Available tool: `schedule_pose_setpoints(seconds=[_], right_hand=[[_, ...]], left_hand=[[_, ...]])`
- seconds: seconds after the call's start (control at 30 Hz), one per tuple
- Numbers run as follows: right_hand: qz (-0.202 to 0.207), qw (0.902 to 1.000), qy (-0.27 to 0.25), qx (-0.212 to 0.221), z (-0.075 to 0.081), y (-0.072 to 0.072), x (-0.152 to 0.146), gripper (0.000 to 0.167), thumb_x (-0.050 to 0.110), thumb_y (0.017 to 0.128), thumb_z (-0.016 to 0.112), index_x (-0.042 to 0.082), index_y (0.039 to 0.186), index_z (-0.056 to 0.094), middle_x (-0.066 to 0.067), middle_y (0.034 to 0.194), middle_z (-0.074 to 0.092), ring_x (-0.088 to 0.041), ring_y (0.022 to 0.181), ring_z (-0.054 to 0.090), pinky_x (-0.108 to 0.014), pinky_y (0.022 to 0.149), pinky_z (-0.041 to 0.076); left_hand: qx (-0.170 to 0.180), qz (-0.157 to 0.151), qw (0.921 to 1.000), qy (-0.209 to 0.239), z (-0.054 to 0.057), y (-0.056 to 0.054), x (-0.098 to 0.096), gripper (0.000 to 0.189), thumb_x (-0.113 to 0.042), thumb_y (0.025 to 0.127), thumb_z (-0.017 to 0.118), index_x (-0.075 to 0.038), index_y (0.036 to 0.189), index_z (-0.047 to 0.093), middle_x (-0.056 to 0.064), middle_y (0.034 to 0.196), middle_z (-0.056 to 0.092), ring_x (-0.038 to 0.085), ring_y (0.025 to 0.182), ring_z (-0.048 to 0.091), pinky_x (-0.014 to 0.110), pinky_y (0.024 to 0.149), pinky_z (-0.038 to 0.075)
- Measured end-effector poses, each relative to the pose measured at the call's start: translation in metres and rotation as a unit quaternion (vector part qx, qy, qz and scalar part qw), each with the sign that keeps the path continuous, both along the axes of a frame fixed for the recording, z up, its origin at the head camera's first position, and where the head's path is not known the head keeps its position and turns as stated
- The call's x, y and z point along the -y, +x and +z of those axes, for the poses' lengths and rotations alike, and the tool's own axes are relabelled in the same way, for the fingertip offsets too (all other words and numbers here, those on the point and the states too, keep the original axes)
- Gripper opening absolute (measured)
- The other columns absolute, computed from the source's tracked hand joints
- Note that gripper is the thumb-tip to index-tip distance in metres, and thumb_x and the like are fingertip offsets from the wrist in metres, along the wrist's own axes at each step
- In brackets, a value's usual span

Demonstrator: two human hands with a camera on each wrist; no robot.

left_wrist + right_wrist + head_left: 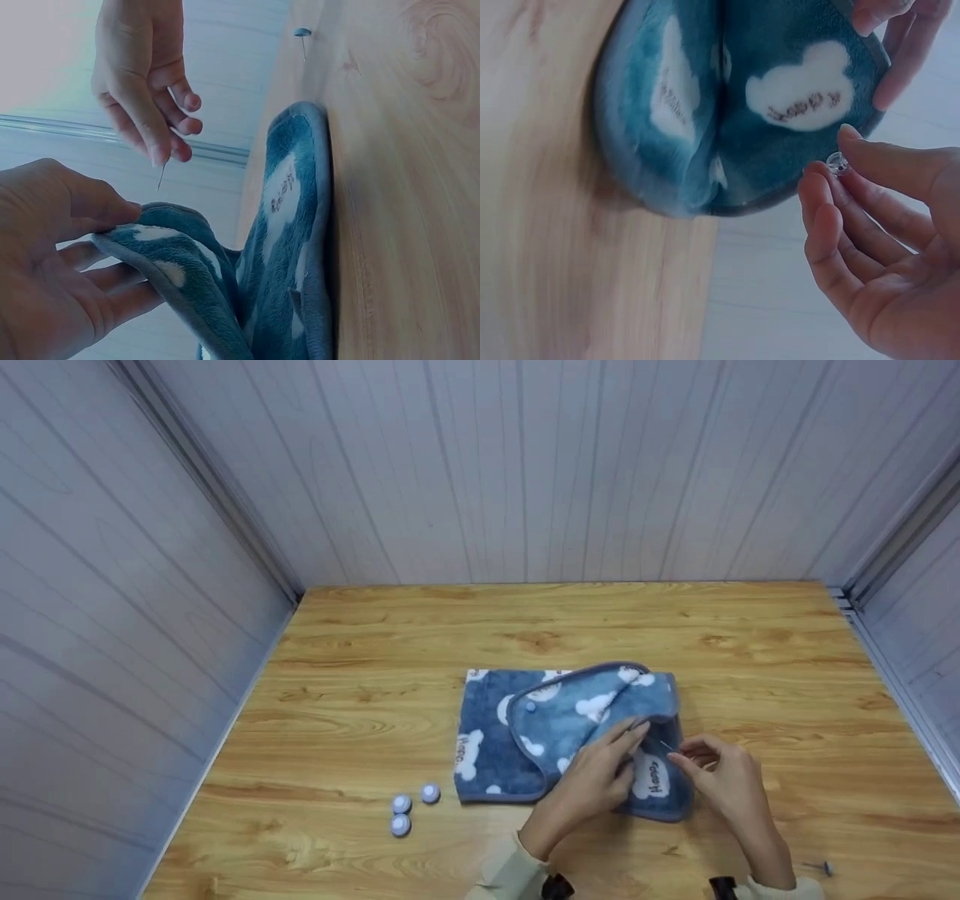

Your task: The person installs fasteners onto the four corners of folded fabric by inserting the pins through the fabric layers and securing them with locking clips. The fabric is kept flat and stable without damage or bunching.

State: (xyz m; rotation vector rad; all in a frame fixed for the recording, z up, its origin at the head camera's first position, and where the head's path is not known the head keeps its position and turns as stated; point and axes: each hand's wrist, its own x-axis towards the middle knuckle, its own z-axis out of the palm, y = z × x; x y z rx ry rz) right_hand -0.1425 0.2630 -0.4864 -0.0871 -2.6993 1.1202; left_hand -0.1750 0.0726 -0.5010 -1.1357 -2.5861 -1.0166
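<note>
A folded blue fleece cloth [484, 709] with white bear shapes and "Happy" lettering lies on the table. My left hand [592, 780] pinches its raised edge, thumb on top and fingers beneath, in the left wrist view. Just right of that edge, my right hand [724, 772] pinches a thin pin [161, 177] between thumb and forefinger, its shaft apart from the fabric. A small clear round piece [838, 163] shows between those fingertips in the right wrist view. On the folded-over flap sits a small blue round head [531, 706].
Three round blue-and-white caps [401, 804] lie left of the cloth. Another pin with a blue domed head [827, 868] rests on the wooden table [360, 660] near the right forearm. Pale panel walls [480, 472] enclose the back and sides.
</note>
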Motion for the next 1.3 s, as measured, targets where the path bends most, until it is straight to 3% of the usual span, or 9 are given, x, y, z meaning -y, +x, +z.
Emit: schedule_pose_setpoints(seconds=[0.67, 0.77, 0.87, 0.97, 1.07, 1.2, 1.3], right_hand=[[0.018, 0.9966, -0.030, -0.074, -0.003, -0.011, 0.018, 0.014, -0.001, 0.072, 0.079, 0.003, 0.082, 0.070, -0.006, 0.077, 0.069, -0.017, 0.068, 0.065, -0.018, 0.058, 0.049], [0.023, 0.9967, -0.035, -0.070, -0.005, -0.011, 0.020, 0.017, -0.003, 0.073, 0.077, 0.001, 0.086, 0.068, -0.008, 0.078, 0.069, -0.018, 0.070, 0.065, -0.019, 0.059, 0.050], [0.027, 0.9967, -0.033, -0.068, -0.006, -0.013, 0.021, 0.029, -0.007, 0.074, 0.075, -0.001, 0.099, 0.064, -0.010, 0.078, 0.069, -0.021, 0.070, 0.066, -0.023, 0.060, 0.051], [0.037, 0.9969, -0.028, -0.063, -0.007, -0.014, 0.022, 0.039, -0.010, 0.074, 0.071, -0.002, 0.111, 0.062, -0.012, 0.079, 0.069, -0.024, 0.071, 0.066, -0.029, 0.061, 0.053], [0.046, 0.9972, -0.024, -0.054, -0.007, -0.016, 0.022, 0.038, -0.011, 0.075, 0.068, -0.002, 0.112, 0.066, -0.015, 0.083, 0.069, -0.026, 0.075, 0.067, -0.032, 0.064, 0.053], [0.042, 0.9978, -0.022, -0.046, -0.007, -0.016, 0.023, 0.028, -0.011, 0.076, 0.067, -0.001, 0.101, 0.071, -0.015, 0.088, 0.070, -0.027, 0.079, 0.067, -0.029, 0.065, 0.053], [0.036, 0.9979, -0.023, -0.048, -0.006, -0.016, 0.022, 0.023, -0.010, 0.076, 0.067, 0.002, 0.096, 0.071, -0.012, 0.086, 0.069, -0.026, 0.078, 0.066, -0.026, 0.064, 0.052]], left_hand=[[0.015, -0.025, 0.9995, -0.015, 0.002, 0.001, -0.002, 0.059, -0.002, 0.088, 0.057, -0.012, 0.143, 0.042, 0.003, 0.146, 0.040, 0.007, 0.123, 0.045, 0.019, 0.092, 0.041], [0.020, -0.035, 0.9990, -0.020, 0.001, 0.002, -0.002, 0.059, -0.002, 0.089, 0.056, -0.012, 0.144, 0.040, 0.003, 0.147, 0.039, 0.008, 0.125, 0.044, 0.015, 0.089, 0.041], [0.024, -0.041, 0.9986, -0.025, -0.001, 0.003, -0.002, 0.059, -0.002, 0.089, 0.055, -0.012, 0.144, 0.039, 0.002, 0.147, 0.038, 0.008, 0.124, 0.045, 0.013, 0.084, 0.040], [0.015, -0.041, 0.9983, -0.038, -0.001, 0.005, -0.002, 0.058, -0.003, 0.088, 0.056, -0.013, 0.143, 0.042, 0.000, 0.147, 0.038, 0.008, 0.124, 0.046, 0.013, 0.083, 0.041], [-0.001, -0.038, 0.9979, -0.053, -0.001, 0.007, -0.002, 0.057, -0.004, 0.088, 0.057, -0.015, 0.142, 0.045, -0.001, 0.147, 0.038, 0.009, 0.122, 0.048, 0.014, 0.083, 0.043], [-0.013, -0.041, 0.9978, -0.050, 0.001, 0.011, 0.000, 0.054, -0.005, 0.089, 0.057, -0.019, 0.140, 0.048, -0.003, 0.148, 0.037, 0.008, 0.104, 0.057, 0.012, 0.070, 0.039], [-0.020, -0.040, 0.9986, -0.028, 0.003, 0.014, 0.003, 0.054, -0.004, 0.088, 0.058, -0.021, 0.139, 0.050, -0.001, 0.148, 0.036, 0.007, 0.086, 0.055, 0.013, 0.063, 0.034]])
